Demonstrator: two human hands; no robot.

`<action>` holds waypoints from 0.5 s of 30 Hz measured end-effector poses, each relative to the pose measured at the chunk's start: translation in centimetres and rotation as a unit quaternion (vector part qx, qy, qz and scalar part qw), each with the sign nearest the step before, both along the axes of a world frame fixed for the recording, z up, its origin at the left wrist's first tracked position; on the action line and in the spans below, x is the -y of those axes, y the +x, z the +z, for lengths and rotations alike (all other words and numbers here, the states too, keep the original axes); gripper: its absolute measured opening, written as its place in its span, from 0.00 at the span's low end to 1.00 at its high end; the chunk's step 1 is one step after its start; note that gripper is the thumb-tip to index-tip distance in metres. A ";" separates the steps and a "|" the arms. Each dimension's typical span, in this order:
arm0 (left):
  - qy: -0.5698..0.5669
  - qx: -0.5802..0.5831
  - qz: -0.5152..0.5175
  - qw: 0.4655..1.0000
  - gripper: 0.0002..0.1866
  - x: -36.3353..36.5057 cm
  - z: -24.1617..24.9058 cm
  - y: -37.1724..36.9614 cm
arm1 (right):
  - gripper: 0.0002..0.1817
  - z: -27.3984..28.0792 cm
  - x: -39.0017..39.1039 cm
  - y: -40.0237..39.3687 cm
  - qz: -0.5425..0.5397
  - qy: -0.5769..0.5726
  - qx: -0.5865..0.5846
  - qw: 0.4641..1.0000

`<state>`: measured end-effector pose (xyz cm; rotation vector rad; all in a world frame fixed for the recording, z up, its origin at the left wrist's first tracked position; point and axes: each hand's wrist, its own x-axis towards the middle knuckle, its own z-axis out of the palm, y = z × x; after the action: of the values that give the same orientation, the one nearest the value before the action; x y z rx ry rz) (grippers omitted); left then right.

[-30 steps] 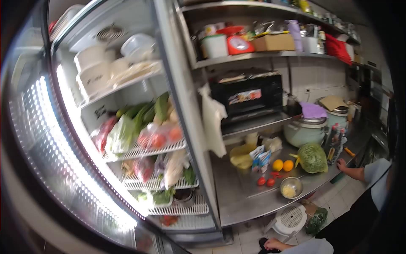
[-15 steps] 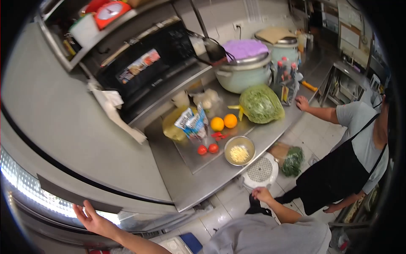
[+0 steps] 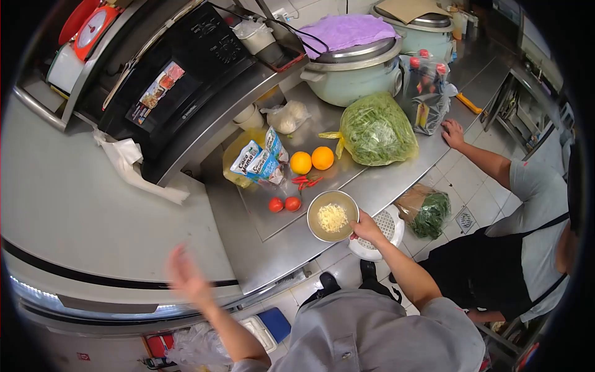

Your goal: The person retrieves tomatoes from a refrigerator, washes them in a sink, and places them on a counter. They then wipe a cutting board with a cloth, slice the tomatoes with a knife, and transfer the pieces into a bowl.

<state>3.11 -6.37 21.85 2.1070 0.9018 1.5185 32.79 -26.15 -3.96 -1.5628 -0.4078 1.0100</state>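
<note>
My right hand (image 3: 368, 227) grips the near right rim of a metal bowl (image 3: 314, 230) at the counter's front edge. Pale chopped pieces (image 3: 333, 217) lie inside the bowl. Over by the large grey appliance surface, my left hand (image 3: 188, 278) is raised and blurred by motion, fingers stretched out and nothing seen in them. Two tomatoes (image 3: 284, 204) sit left of the bowl. Behind it are red chillies (image 3: 306, 181) and two oranges (image 3: 312, 161). Coco Mama pouches (image 3: 258, 162) stand beside a yellowish bag. A large bag of shredded greens (image 3: 379, 130) rests farther right.
A large pot (image 3: 353, 77) with a purple cloth stands at the back, near bagged bottles (image 3: 426, 93). A black oven (image 3: 180, 74) is at the left. To the right, a co-worker in a black apron (image 3: 477, 273) rests one hand on the counter. Bagged greens (image 3: 429, 214) lie below.
My right hand has come up from below the counter edge and taken hold of the bowl's rim. My left hand has moved rightward, away from the appliance's lower edge. The camera view has shifted.
</note>
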 end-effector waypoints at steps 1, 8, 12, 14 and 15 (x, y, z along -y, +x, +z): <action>-0.136 -0.201 0.004 0.970 0.18 1.2 -0.1 4.9 | 0.26 -0.4 0.5 -0.3 -0.026 0.018 0.016 0.999; -0.041 -0.457 -0.121 0.880 0.36 -8.0 -22.8 17.4 | 0.24 0.0 6.7 -3.0 -0.161 0.003 -0.044 0.986; 0.021 -0.445 -0.134 0.885 0.27 -8.3 -25.1 18.9 | 0.23 0.2 4.0 -1.6 -0.205 -0.002 0.027 0.978; 0.042 -0.439 -0.136 0.887 0.25 -8.7 -25.2 19.1 | 0.23 0.0 2.4 -0.5 -0.207 -0.016 0.016 0.978; 0.064 -0.425 -0.147 0.891 0.23 -9.1 -25.2 18.9 | 0.24 0.3 1.6 -0.1 -0.196 -0.025 0.007 0.980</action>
<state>21.99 2.76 -3.38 2.8916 0.6759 0.4668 32.73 -27.80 -3.67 -1.6158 -0.0760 0.7088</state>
